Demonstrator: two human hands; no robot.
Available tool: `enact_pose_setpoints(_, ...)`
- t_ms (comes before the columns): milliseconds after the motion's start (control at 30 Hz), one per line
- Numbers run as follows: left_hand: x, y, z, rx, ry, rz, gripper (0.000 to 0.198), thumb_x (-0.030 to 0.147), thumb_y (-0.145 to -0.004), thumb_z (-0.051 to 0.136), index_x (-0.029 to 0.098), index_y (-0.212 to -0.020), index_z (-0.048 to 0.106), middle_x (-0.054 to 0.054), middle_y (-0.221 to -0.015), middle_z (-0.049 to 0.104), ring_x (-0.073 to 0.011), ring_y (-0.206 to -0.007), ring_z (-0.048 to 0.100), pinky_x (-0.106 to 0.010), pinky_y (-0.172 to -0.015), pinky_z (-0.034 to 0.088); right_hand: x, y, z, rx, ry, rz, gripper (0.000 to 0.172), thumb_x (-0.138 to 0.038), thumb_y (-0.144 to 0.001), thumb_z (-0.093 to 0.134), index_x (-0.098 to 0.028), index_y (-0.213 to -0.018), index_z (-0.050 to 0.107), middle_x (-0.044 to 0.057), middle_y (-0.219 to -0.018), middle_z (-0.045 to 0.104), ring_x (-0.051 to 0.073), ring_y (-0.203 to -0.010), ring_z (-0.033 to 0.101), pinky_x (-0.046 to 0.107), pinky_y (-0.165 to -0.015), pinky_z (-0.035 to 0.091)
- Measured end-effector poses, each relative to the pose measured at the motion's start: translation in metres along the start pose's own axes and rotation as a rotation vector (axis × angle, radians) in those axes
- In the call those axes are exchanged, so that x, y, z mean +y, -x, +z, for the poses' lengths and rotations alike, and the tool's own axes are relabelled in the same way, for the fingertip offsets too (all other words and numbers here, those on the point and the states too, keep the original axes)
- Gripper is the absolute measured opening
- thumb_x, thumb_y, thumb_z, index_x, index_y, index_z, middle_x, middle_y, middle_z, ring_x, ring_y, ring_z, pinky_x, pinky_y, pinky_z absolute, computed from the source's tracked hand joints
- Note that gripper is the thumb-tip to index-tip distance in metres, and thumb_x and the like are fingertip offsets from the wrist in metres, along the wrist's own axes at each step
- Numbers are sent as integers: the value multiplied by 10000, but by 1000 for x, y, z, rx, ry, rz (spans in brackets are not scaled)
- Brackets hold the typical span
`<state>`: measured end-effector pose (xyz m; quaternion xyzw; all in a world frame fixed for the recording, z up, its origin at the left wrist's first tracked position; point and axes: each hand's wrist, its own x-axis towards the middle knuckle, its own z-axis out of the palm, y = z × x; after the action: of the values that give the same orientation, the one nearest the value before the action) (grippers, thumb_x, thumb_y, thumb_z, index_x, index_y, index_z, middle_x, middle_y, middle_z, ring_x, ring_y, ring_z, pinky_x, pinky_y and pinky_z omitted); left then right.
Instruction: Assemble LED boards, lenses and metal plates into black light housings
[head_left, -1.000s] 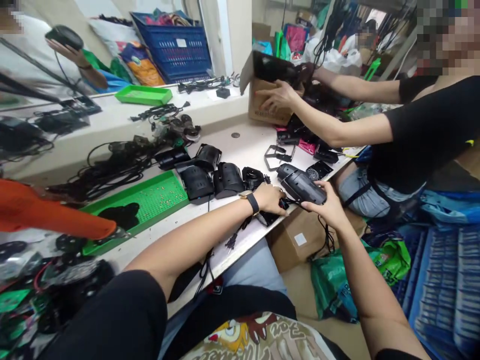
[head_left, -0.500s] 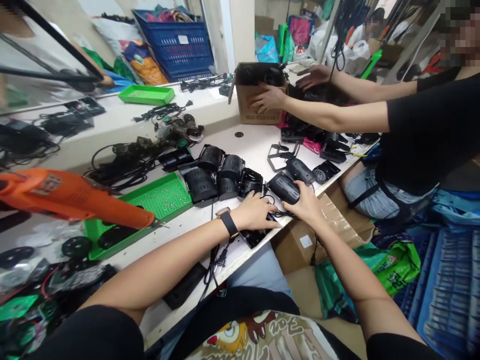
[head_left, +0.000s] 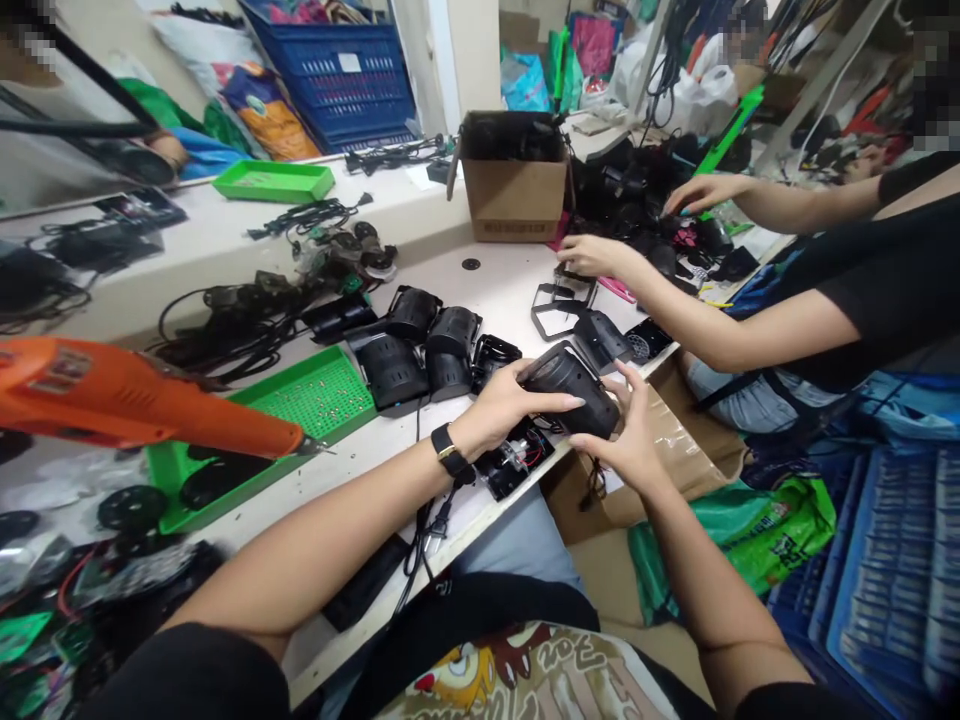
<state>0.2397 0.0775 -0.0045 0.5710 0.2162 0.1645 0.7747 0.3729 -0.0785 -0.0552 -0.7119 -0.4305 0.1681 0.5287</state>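
The white workbench in this crowded workshop is covered with black plastic parts and cords. Since the last look, the person's left hand has come off the bench and joined the right hand on a black plastic housing. The housing is now raised and tilted near the bench's front edge. The left hand's fingers lie across its top, and the right hand's fingers curl up its side. Both hands are grasping it; neither has released it. An opened casing with a small circuit board lies just below, and a row of similar housings stands to the left.

A co-worker's hands are apart from the person's own: one is by a metal frame, the other over a heap of black parts.

Containers: a cardboard box at the back of the bench holds more black parts. A green tray holds small screws, with an orange heat gun reaching over it. A blue crate stands beyond, its contents mostly out of view.
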Motion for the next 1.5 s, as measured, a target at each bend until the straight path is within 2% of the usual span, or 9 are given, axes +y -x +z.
enact_pose_setpoints(133, -8, 0, 0, 58, -35, 6, 525, 301, -564, 978, 147, -985, 706, -48, -1014, 755, -193, -918, 690, -335, -906, 529, -1, -8, -9, -210, -184, 240, 727, -560, -629, 869, -193, -1197, 603, 47, -1034, 679, 223, -921, 666, 392, -836, 589)
enact_pose_setpoints(300, -6, -9, 5, 100, 33, -123, 480, 374, -562, 954, 159, -905, 695, -42, -916, 749, -186, -795, 674, -304, -715, 527, 2, -15, -11, -260, -268, 352, 588, -664, -712, 771, -216, -1065, 623, -19, -740, 614, 133, -536, 544, 253, -417, 439)
enact_pose_setpoints(467, 19, -21, -4, 149, 156, -129, 509, 551, -602, 853, 172, -919, 732, -49, -898, 736, -202, -797, 647, -321, -672, 542, 11, -4, -35, -496, -445, 178, 788, -815, -714, 691, -204, -1209, 636, 71, -949, 754, 227, -838, 731, 375, -766, 600)
enact_pose_setpoints(567, 27, -22, -13, 127, 151, -148, 507, 536, -593, 859, 186, -942, 745, -43, -905, 741, -204, -793, 649, -328, -671, 559, 11, 20, -52, -567, -262, 162, 501, -641, -806, 745, -188, -1020, 725, 83, -937, 785, 233, -960, 728, 382, -882, 571)
enact_pose_setpoints(700, 18, -27, -20, 117, 127, -232, 495, 525, -595, 869, 192, -942, 750, -57, -931, 751, -218, -819, 661, -357, -714, 578, 1, 40, -66, -459, -76, 199, 409, -535, -972, 573, -182, -867, 749, 65, -866, 771, 214, -886, 724, 355, -843, 558)
enact_pose_setpoints(867, 8, -55, -24, 148, 24, -240, 540, 558, -589, 885, 196, -968, 757, -83, -1013, 772, -243, -905, 697, -357, -763, 580, 1, 19, -75, -341, 401, 176, 451, -537, -1001, 486, -207, -865, 762, 27, -666, 709, 202, -677, 680, 305, -649, 486)
enact_pose_setpoints(1067, -2, -79, -22, 135, -180, -274, 533, 518, -563, 928, 125, -881, 759, -133, -909, 774, -230, -803, 697, -334, -683, 567, 37, -23, -86, -139, 741, 173, 370, -520, -971, 520, -268, -951, 790, 95, -1007, 792, 309, -931, 723, 387, -788, 502)
enact_pose_setpoints(1333, -15, -91, -12, 197, -281, -294, 574, 528, -550, 944, 150, -858, 643, -107, -846, 732, -220, -777, 676, -309, -609, 571, 66, -83, -34, 179, 851, -117, 926, -533, -820, 719, -83, -1555, 380, 252, -1499, 497, 416, -1358, 463, 562, -1165, 393)
enact_pose_setpoints(1500, -14, -89, -15, 213, -340, -289, 651, 580, -552, 936, 148, -925, 622, -130, -930, 733, -231, -800, 688, -304, -577, 575, 86, -103, -15, 141, 872, -215, 806, -338, -806, 716, -34, -1503, 448, 261, -1398, 567, 399, -1248, 518, 546, -1092, 478)
